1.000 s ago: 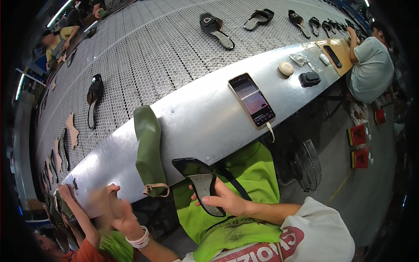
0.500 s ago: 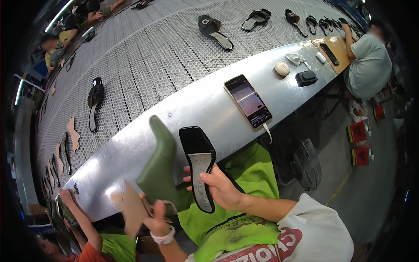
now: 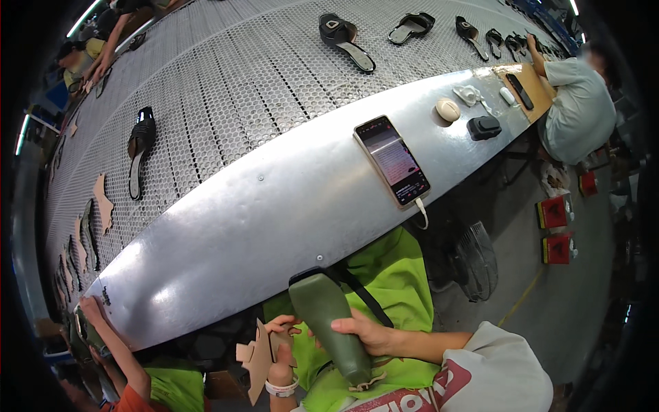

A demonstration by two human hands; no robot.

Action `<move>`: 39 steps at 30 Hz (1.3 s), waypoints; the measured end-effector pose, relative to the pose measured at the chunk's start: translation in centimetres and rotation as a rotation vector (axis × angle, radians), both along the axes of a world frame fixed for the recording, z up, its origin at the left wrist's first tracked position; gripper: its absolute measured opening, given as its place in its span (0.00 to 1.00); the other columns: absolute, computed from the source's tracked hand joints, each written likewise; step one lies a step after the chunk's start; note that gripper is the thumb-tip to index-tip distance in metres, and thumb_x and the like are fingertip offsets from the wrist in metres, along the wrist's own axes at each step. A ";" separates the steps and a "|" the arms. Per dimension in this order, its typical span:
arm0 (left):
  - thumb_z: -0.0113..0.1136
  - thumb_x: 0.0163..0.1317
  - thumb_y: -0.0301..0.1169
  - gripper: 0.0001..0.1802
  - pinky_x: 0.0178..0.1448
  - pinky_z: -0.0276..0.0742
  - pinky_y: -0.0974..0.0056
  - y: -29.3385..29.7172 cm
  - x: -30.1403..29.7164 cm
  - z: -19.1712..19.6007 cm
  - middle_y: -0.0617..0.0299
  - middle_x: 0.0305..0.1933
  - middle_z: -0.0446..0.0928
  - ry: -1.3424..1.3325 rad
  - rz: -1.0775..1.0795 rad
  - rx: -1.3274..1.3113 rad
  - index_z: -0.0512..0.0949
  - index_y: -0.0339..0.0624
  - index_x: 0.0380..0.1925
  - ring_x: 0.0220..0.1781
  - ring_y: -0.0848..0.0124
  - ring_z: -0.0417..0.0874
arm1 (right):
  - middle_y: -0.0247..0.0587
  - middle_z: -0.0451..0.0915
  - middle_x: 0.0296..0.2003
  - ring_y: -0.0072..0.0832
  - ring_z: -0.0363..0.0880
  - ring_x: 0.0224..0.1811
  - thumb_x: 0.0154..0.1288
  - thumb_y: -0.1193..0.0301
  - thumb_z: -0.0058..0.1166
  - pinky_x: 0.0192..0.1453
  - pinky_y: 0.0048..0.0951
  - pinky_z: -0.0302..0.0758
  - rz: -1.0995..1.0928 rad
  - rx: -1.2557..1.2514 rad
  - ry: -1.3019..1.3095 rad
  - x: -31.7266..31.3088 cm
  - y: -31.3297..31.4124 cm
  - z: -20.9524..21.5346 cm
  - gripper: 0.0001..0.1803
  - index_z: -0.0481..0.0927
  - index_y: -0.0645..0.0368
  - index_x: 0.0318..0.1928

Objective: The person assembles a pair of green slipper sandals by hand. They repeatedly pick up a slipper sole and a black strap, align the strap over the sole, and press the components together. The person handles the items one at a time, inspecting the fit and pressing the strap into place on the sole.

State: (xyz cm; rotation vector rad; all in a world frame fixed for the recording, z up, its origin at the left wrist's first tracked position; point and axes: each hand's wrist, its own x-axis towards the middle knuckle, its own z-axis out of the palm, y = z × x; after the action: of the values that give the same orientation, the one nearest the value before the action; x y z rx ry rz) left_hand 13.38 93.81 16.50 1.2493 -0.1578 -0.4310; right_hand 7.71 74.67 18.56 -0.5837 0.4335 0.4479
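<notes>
My right hand (image 3: 364, 331) is closed around a green shoe last (image 3: 326, 319), held above my lap with a cord loop at its lower end. At the last's upper end shows the black edge of a sandal (image 3: 310, 274); the rest of the sandal is hidden by the last. To the left, my left hand (image 3: 281, 347), with a white band at the wrist, grips flat tan cut-out pieces (image 3: 257, 360). Its fingers are close beside the last, and I cannot tell whether they touch it.
A metal ledge (image 3: 226, 240) borders a conveyor (image 3: 233, 103) carrying black sandals (image 3: 142, 151) and tan cut pieces (image 3: 103, 202). On the ledge lie a plugged-in phone (image 3: 392, 161), a round beige case (image 3: 447, 109) and a black case (image 3: 484, 127). Co-workers sit on either side.
The green last has left the ledge and is now in my right hand, over the sandal. My right hand has come lower and nearer. My left hand still holds the tan pieces.
</notes>
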 end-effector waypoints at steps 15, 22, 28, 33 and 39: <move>0.67 0.59 0.30 0.21 0.37 0.74 0.70 -2.0 0.1 -1.7 0.58 0.41 0.73 0.244 0.159 0.052 0.67 0.41 0.47 0.37 0.71 0.76 | 0.44 0.74 0.48 0.31 0.80 0.45 0.64 0.51 0.55 0.51 0.32 0.79 0.051 0.119 0.087 0.6 1.8 -3.3 0.35 0.62 0.62 0.62; 0.66 0.60 0.30 0.19 0.42 0.74 0.68 -1.3 0.0 -1.1 0.59 0.40 0.73 0.257 0.179 0.068 0.67 0.41 0.45 0.38 0.71 0.75 | 0.44 0.73 0.48 0.30 0.79 0.44 0.64 0.51 0.54 0.49 0.31 0.78 0.056 0.096 0.095 0.6 2.6 -3.0 0.35 0.62 0.62 0.61; 0.65 0.61 0.30 0.17 0.44 0.73 0.67 -0.5 0.2 -1.7 0.60 0.39 0.73 0.260 0.171 0.049 0.67 0.41 0.44 0.38 0.71 0.75 | 0.43 0.68 0.53 0.28 0.73 0.50 0.65 0.52 0.53 0.56 0.34 0.76 0.123 0.151 0.068 0.7 3.0 -3.8 0.39 0.54 0.60 0.67; 0.64 0.62 0.29 0.16 0.43 0.73 0.67 -0.3 0.1 -1.9 0.59 0.40 0.73 0.254 0.183 0.049 0.67 0.41 0.44 0.39 0.71 0.75 | 0.45 0.67 0.57 0.29 0.71 0.56 0.64 0.53 0.53 0.55 0.32 0.76 0.113 0.134 0.065 0.9 3.3 -3.8 0.41 0.53 0.60 0.69; 0.64 0.61 0.28 0.17 0.43 0.73 0.68 0.5 0.2 -2.1 0.59 0.41 0.73 0.230 0.179 0.095 0.67 0.41 0.45 0.41 0.71 0.75 | 0.45 0.67 0.57 0.29 0.71 0.57 0.64 0.53 0.55 0.56 0.30 0.74 0.128 0.177 0.071 1.2 3.6 -3.5 0.41 0.53 0.60 0.69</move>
State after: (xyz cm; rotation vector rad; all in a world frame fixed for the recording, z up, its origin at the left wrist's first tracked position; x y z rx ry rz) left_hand 13.59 94.35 14.42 1.2844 0.1704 -0.4271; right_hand 8.90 78.24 15.02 -0.4266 0.4205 0.6243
